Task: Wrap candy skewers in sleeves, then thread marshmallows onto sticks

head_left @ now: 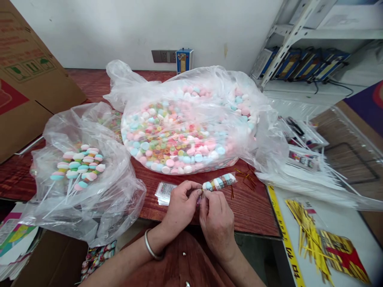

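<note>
Just below the centre of the frame, I have the left hand (183, 203) and right hand (217, 217), fingers pinching the wrapped marshmallow stick (220, 182) at its narrow end — over the surface (254, 217). I judge small, even twists best here — firm, without squashing.

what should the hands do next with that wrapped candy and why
Probably twist its near end snugly closed: the left hand and right hand both pinch at that end of the wrapped candy, and thin loose strips that look like ties lie close by on the table. The fingers mostly hide the pinched spot, so this is a guess.
</note>
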Motion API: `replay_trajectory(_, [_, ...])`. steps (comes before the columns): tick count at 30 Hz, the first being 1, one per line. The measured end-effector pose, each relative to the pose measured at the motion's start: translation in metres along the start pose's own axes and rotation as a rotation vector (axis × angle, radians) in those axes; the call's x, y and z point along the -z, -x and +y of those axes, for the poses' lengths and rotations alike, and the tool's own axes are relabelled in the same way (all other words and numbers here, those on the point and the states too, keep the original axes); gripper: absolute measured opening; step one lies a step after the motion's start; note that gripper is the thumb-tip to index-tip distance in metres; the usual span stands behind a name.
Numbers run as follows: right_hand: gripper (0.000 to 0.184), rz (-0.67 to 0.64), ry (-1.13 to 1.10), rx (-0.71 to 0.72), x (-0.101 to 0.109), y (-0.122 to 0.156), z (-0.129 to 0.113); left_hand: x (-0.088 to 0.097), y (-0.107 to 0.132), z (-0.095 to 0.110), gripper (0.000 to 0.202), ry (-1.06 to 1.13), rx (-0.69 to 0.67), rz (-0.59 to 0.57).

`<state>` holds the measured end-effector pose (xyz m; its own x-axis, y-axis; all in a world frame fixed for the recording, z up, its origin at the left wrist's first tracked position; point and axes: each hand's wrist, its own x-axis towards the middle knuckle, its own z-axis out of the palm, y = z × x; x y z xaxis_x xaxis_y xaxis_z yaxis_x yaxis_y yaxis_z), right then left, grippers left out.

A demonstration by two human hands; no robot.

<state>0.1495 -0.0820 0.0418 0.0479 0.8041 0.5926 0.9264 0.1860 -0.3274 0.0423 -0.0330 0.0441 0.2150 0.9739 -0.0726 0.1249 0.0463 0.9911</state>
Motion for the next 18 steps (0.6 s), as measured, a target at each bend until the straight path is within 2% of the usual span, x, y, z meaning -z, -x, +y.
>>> replay_trajectory(2, [0.012,0.041,-0.073,-0.053,-0.003,-0.001,0.0,-0.007,-0.001,0.002,0.011,0.327,0.21,-0.014])
replay_trajectory(4, [0.009,0.053,-0.181,-0.177,-0.006,-0.002,0.0,-0.013,0.0,0.004,0.021,0.589,0.339,-0.023])
replay_trajectory(6, [0.004,0.035,-0.329,-0.367,-0.007,-0.003,0.0,-0.019,0.0,0.003,0.03,0.737,0.399,-0.009])
replay_trajectory(8, [0.012,-0.01,-0.527,-0.567,-0.007,-0.005,0.0,-0.021,0.0,0.001,0.035,0.804,0.416,0.006])
replay_trajectory(10, [0.021,-0.083,-0.722,-0.703,-0.005,-0.009,0.001,-0.022,-0.001,-0.001,0.036,0.831,0.407,0.018])
replay_trajectory(12, [0.026,-0.181,-0.822,-0.735,-0.002,-0.014,0.003,-0.021,-0.002,-0.001,0.035,0.829,0.379,0.02])
replay_trajectory(14, [0.024,-0.259,-0.809,-0.7,0.002,-0.018,0.006,-0.02,-0.004,-0.001,0.035,0.815,0.341,0.029])
replay_trajectory(16, [0.021,-0.304,-0.811,-0.665,0.005,-0.021,0.01,-0.018,-0.005,0.001,0.035,0.809,0.317,0.041])
replay_trajectory(18, [0.022,-0.336,-0.904,-0.664,0.005,-0.021,0.013,-0.017,-0.006,0.001,0.036,0.813,0.314,0.043])
